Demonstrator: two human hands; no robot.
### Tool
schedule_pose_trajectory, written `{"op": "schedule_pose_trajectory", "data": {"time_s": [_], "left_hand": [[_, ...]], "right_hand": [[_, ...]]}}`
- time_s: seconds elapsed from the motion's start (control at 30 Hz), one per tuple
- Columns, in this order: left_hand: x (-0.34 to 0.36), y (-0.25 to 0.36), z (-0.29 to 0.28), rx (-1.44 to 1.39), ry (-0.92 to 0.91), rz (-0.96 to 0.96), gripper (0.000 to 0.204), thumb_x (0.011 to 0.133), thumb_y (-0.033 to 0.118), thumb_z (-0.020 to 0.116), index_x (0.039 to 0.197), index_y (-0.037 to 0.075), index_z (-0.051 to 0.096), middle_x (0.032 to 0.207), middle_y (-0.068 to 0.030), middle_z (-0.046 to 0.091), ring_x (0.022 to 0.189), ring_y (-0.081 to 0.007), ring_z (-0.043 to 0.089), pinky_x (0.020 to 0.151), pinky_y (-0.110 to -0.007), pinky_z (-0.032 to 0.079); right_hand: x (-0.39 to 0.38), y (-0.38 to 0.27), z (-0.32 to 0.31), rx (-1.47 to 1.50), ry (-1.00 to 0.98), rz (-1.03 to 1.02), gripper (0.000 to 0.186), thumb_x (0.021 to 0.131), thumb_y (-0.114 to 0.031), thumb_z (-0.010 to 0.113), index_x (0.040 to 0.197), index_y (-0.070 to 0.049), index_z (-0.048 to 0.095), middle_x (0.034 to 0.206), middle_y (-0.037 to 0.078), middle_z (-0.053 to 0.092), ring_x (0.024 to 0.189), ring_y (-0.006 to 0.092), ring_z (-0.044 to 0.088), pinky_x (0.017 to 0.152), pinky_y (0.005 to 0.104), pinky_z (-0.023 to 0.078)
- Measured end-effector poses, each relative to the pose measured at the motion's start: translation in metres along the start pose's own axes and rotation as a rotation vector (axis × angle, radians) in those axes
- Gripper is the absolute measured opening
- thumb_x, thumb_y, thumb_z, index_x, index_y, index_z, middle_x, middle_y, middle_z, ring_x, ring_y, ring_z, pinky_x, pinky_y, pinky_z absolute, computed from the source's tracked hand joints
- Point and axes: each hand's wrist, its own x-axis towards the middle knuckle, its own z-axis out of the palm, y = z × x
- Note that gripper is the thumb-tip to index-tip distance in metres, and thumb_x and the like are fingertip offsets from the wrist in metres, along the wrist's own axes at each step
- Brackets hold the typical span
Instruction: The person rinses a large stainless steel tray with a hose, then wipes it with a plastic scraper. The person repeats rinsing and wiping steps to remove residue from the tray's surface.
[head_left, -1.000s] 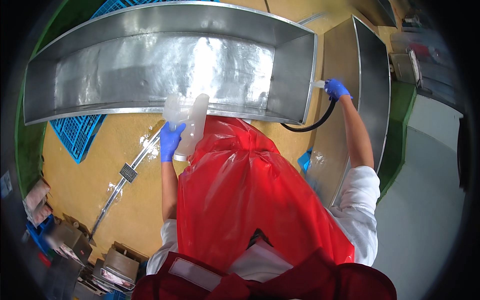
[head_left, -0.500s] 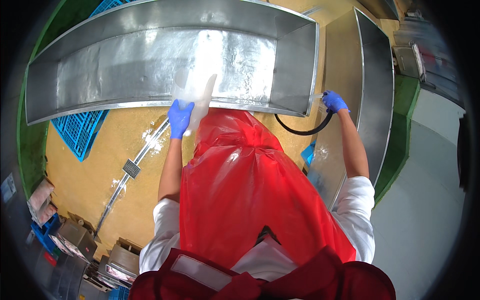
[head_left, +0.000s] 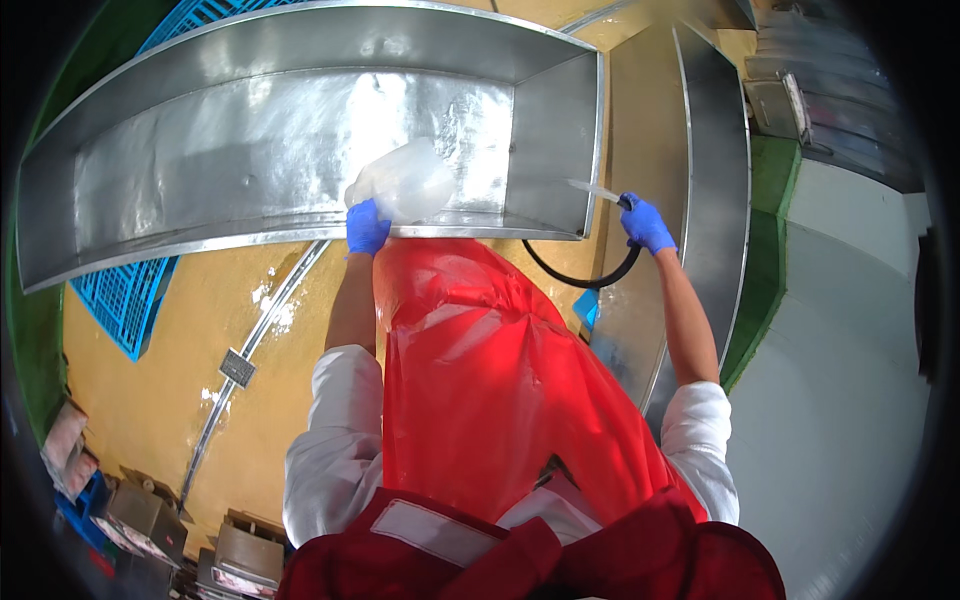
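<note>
- Blue-gloved in the head view, the left hand (head_left: 368, 228) is closed at the near left side of a translucent white container (head_left: 412, 182), fingers bent against it; the thumb's exact place is hard to make out.
- That container lies tilted over the long steel trough (head_left: 200, 150), near its front rim and right of its middle; from straight above I cannot tell whether it touches the trough's floor.
- Blue-gloved too, the right hand (head_left: 648, 223) has its fingers wrapped round the end of a black hose (head_left: 578, 282), just outside the trough's right end wall.
- A pale streak (head_left: 592, 189), like a thin jet of water, runs leftward from the hose end across that rim; the hose loops down and back to the trough's front edge.
- Red plastic makes up the apron (head_left: 480, 380), which reaches up to the trough's front rim between the two forearms; the white sleeves (head_left: 335, 440) stop near the elbows.
- A second steel trough (head_left: 718, 150) stands at the right, beyond the right hand.
- Yellow floor (head_left: 130, 400) lies to the left, crossed by a metal drain channel (head_left: 268, 322) with a square grate (head_left: 237, 368) and bright glints beside it.
- A blue plastic lattice (head_left: 125, 305) shows below the trough's left part, and boxes (head_left: 248, 552) stand at the lower left.
</note>
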Motion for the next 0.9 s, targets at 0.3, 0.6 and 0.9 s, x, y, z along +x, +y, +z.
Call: {"op": "schedule_pose_trajectory", "data": {"time_s": [0.3,0.6,0.9], "left_hand": [[0.019,0.033,-0.014,0.218,-0.220,-0.150,0.049,0.077,0.046,0.053,0.102,0.004,0.061,0.098,-0.0135,0.065,0.093,-0.0288,0.061,0.083,-0.042,0.047],[0.002,0.046,0.024,0.125,-0.387,-0.211,0.046,0.078,0.037,0.057,0.112,0.006,0.059,0.108,-0.0142,0.062,0.099,-0.0290,0.059,0.085,-0.043,0.048],[-0.009,0.030,0.044,0.054,-0.445,-0.039,0.036,0.084,0.032,0.052,0.110,0.009,0.063,0.111,-0.0169,0.062,0.100,-0.0319,0.061,0.085,-0.044,0.050]], "right_hand": [[-0.010,0.024,0.048,-0.017,0.082,-0.071,0.033,0.091,-0.017,0.048,0.123,-0.009,0.054,0.083,0.019,0.065,0.053,0.0279,0.065,0.050,0.0382,0.055],[-0.033,0.000,0.036,0.058,0.060,0.103,0.034,0.091,-0.020,0.051,0.124,-0.011,0.054,0.087,0.024,0.066,0.073,0.0381,0.067,0.070,0.0445,0.053],[-0.026,-0.010,0.034,0.091,0.103,0.018,0.034,0.092,-0.020,0.049,0.125,-0.012,0.053,0.079,0.021,0.067,0.053,0.0306,0.065,0.061,0.0413,0.054]]}}
